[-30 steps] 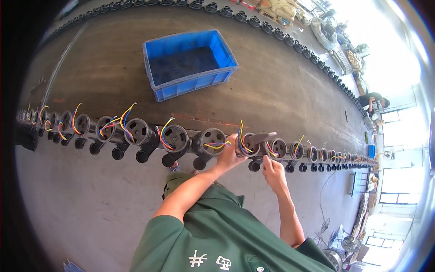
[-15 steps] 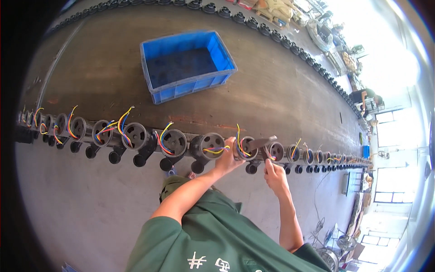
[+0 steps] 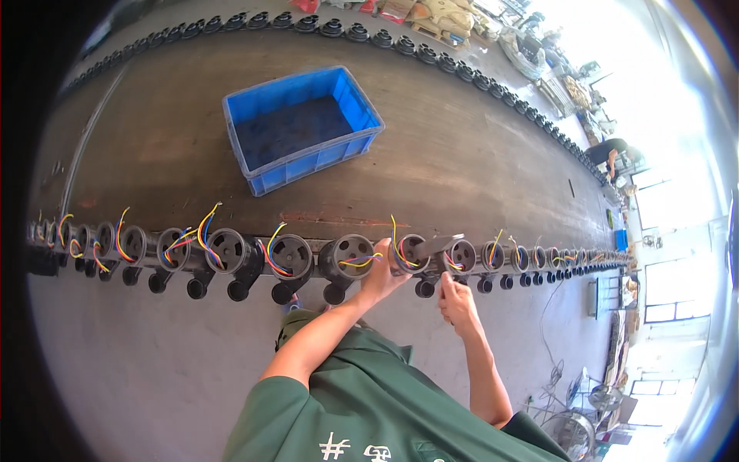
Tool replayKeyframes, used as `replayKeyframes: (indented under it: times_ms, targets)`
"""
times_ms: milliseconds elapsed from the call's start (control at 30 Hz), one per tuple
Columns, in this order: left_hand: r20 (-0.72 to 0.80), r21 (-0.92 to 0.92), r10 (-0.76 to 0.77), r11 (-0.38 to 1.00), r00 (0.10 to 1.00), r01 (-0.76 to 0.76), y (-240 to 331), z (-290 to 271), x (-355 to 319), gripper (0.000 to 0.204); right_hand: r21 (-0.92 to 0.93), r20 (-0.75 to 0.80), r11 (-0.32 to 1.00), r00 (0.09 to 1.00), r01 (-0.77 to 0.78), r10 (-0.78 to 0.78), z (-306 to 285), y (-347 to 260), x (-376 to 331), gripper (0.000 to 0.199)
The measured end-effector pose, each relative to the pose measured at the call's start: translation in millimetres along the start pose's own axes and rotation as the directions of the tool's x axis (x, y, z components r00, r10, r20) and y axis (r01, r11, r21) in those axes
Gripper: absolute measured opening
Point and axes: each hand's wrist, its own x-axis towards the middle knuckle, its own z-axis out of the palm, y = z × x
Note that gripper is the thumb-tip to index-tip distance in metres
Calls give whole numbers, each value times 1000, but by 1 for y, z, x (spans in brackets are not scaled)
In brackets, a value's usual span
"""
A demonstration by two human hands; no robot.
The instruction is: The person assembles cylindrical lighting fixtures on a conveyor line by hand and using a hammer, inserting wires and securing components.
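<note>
A long row of dark round motor housings (image 3: pixel 231 250) with yellow, red and blue wires runs along the near edge of a conveyor. My left hand (image 3: pixel 382 272) grips one housing (image 3: pixel 410 252) in the row from below. My right hand (image 3: pixel 456 299) is closed on a dark tool (image 3: pixel 443 248) whose head lies across the top of that same housing. Both forearms come up from my green shirt.
A blue plastic crate (image 3: pixel 302 127) sits on the dark conveyor belt (image 3: pixel 462 154) behind the row. A second row of black parts (image 3: pixel 431 55) lines the far edge. Another person (image 3: pixel 612 150) bends over at the far right. Grey floor lies below.
The view has shifted a little, so the row and crate sit slightly differently. Both hands stay on the same housing with the tool.
</note>
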Motion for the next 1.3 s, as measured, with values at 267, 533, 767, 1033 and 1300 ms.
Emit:
replayKeyframes:
  times_ms: [267, 533, 767, 1033, 1300]
  targets:
    - [108, 22, -145, 989, 983, 143, 9, -2, 2, 81, -414, -197, 827, 850, 379, -488, 23, 82, 46, 53]
    - [65, 279, -258, 932, 964, 230, -2, 4, -24, 81, -314, -143, 914, 939, 257, -313, 37, 64, 36, 56]
    - [476, 468, 69, 825, 877, -319, 138, -115, 16, 51, -232, -192, 935, 930, 268, -314, 43, 67, 35, 56]
    - [619, 724, -175, 505, 765, -470, 98, -138, 49, 93, 295, -247, 936, 962, 192, -119, 49, 41, 4, 53]
    - [551, 545, -143, 808, 822, -224, 144, -153, 106, 75, 472, -318, 872, 947, 128, 33, 32, 61, -47, 52]
